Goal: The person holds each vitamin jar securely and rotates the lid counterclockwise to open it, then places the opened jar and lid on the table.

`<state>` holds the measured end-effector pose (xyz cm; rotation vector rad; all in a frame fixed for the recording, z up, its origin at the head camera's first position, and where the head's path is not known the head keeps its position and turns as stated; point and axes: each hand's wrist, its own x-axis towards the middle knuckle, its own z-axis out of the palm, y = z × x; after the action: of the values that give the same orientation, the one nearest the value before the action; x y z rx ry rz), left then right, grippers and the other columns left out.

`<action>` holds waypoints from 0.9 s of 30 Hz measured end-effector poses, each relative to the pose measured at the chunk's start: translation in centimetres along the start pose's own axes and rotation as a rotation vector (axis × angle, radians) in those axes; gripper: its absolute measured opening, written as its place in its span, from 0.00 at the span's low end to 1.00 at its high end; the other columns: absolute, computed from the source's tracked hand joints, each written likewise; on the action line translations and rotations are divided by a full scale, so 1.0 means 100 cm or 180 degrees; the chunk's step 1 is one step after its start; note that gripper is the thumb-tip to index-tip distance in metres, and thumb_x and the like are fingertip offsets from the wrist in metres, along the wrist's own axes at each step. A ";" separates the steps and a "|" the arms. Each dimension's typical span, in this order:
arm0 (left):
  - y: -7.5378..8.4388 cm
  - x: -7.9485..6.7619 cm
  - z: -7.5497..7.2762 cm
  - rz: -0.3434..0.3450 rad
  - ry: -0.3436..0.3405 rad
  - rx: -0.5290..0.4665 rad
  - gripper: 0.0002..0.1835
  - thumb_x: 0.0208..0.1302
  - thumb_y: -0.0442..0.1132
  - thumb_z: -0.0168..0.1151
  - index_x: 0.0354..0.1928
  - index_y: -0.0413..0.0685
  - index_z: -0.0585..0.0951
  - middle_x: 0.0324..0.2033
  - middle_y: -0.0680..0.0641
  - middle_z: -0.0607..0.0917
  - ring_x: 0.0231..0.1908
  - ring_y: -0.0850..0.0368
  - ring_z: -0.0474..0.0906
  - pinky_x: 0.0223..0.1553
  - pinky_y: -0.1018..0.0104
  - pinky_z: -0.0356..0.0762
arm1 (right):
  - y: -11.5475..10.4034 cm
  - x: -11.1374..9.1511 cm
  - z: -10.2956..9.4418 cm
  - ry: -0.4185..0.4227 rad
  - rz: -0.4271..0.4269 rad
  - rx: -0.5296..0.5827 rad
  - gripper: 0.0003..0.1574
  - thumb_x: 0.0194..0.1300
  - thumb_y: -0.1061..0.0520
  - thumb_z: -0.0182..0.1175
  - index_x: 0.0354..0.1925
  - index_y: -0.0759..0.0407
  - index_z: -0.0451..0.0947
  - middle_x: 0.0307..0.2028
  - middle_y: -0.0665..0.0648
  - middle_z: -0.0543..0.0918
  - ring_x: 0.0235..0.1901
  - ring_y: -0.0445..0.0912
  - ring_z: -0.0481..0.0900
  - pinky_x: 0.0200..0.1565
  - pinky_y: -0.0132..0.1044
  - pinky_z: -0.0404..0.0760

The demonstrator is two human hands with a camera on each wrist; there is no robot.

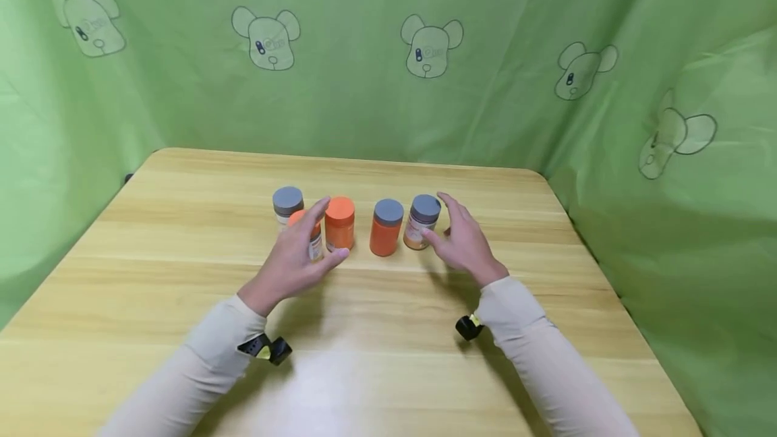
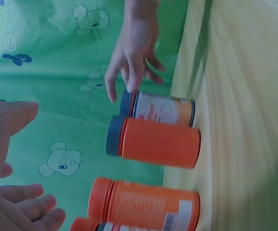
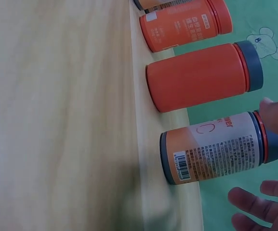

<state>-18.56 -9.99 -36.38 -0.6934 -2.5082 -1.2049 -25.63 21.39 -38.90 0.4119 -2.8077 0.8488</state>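
In the head view, the left hand (image 1: 293,260) is spread wide near the all-orange jar (image 1: 340,226), holding nothing; the right hand (image 1: 464,241) is wide around the grey-lidded labelled jar (image 1: 415,232), rightmost of 5 on the table (image 1: 388,329). The step in hand looks like reaching, so the next move probably calls for narrowing the fingers. In the left wrist view, the all-orange jar's print is too small to read. In the right wrist view, the labelled jar shows "C" and "ower"; whether the right hand touches it cannot be told

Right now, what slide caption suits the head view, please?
Left hand and right hand near five upright jars on a wood-grained table, green curtain behind.
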 end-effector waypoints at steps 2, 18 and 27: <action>0.002 0.001 0.004 0.0016 0.0028 -0.0162 0.45 0.59 0.44 0.70 0.72 0.38 0.57 0.66 0.34 0.68 0.64 0.41 0.67 0.62 0.47 0.64 | -0.001 0.006 0.002 -0.0056 -0.0007 -0.0010 0.51 0.63 0.42 0.63 0.74 0.53 0.50 0.63 0.68 0.67 0.44 0.60 0.78 0.44 0.53 0.76; 0.012 0.015 0.033 0.0151 -0.0358 -0.0332 0.42 0.60 0.45 0.68 0.71 0.39 0.58 0.64 0.37 0.71 0.59 0.42 0.73 0.55 0.51 0.73 | -0.004 0.026 0.010 -0.0107 0.0055 -0.0128 0.44 0.64 0.45 0.64 0.69 0.58 0.56 0.56 0.68 0.75 0.56 0.60 0.74 0.56 0.53 0.72; 0.016 0.020 0.047 0.0054 -0.0640 -0.0462 0.40 0.62 0.44 0.66 0.71 0.37 0.59 0.62 0.34 0.71 0.58 0.38 0.74 0.55 0.52 0.73 | -0.011 0.019 0.005 -0.0158 0.0076 -0.0154 0.45 0.62 0.43 0.65 0.68 0.58 0.57 0.53 0.67 0.77 0.51 0.59 0.77 0.51 0.52 0.76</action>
<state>-19.58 -4.86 -37.34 -0.9119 -2.5858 -1.3851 -27.10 19.85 -38.34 0.3982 -2.8780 0.7842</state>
